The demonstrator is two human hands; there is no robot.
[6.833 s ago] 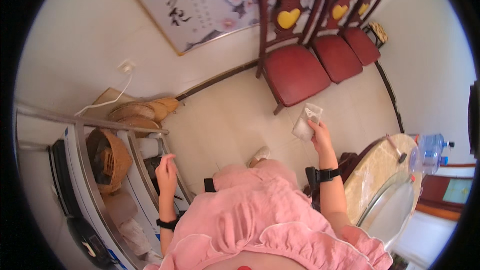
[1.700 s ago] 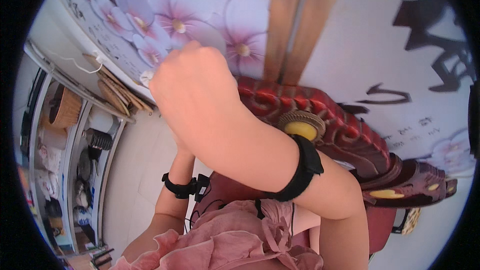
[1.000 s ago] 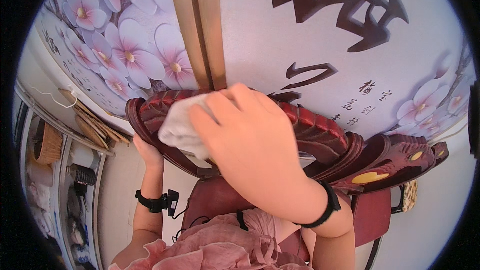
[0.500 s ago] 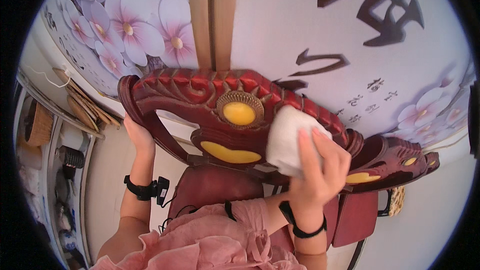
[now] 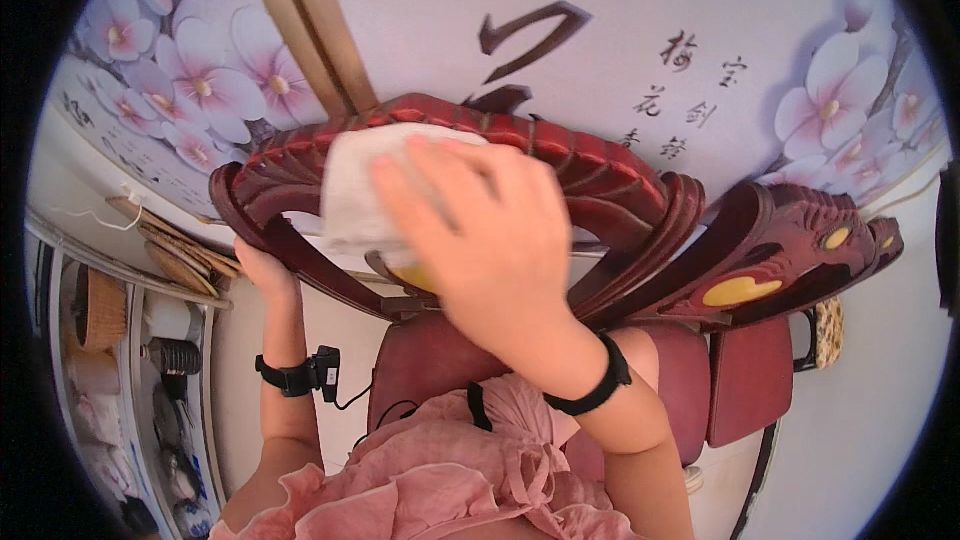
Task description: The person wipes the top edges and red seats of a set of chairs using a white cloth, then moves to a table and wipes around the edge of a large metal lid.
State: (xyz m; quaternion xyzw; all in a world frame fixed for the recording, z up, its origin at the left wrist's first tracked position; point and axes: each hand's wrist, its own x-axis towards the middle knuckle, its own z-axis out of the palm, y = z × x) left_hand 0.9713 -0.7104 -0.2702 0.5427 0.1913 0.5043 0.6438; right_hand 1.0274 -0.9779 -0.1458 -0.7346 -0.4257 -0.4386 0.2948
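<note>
A carved dark-red chair back (image 5: 605, 162) with a ridged top rail and yellow inlays rises in front of me. My left hand (image 5: 266, 266) is at its left post, with the fingers hidden behind the wood. My right hand (image 5: 492, 240), a little blurred, holds a folded white cloth (image 5: 352, 195) against the left half of the carved face, just under the top rail. Cloth and hand cover the round yellow medallion and most of the lower yellow inlay. Below the back is the chair's red seat (image 5: 425, 355).
A second carved chair back (image 5: 800, 250) with a red seat (image 5: 750, 388) stands at the right. Behind is a wall (image 5: 420, 20) with printed blossoms and dark lettering. At the left, shelves (image 5: 130, 340) hold baskets and bags, near stacked wooden boards (image 5: 175, 245).
My right hand has swept the cloth leftward across the carved face, from right of the medallion to over its left side. My left hand stays at the left post. The view has shifted slightly.
</note>
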